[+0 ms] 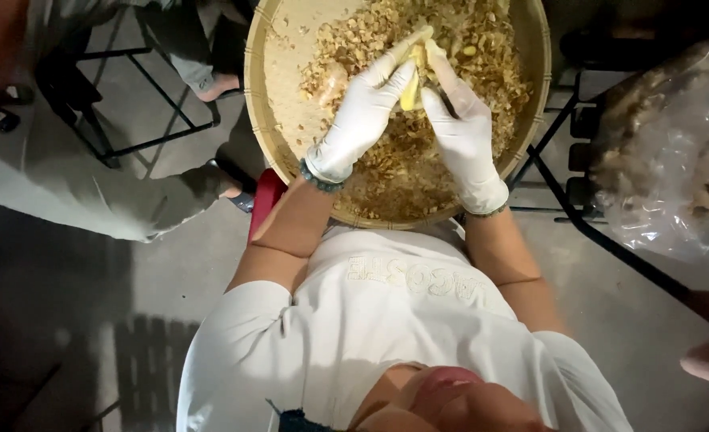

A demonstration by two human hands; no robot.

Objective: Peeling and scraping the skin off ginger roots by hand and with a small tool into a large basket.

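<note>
Gripping one yellow piece (410, 94), two gloved hands (left hand (368, 112), right hand (460, 128)), one tray (270, 96)

Tray (260, 96) left third is nearly bare — free room for a hand there. Centre and right are packed with peelings (482, 56). Bag (674, 160) crowds the right side, metal frame (562, 160) between it and the tray. Another person's sleeve (74, 184) blocks the left approach.
</note>
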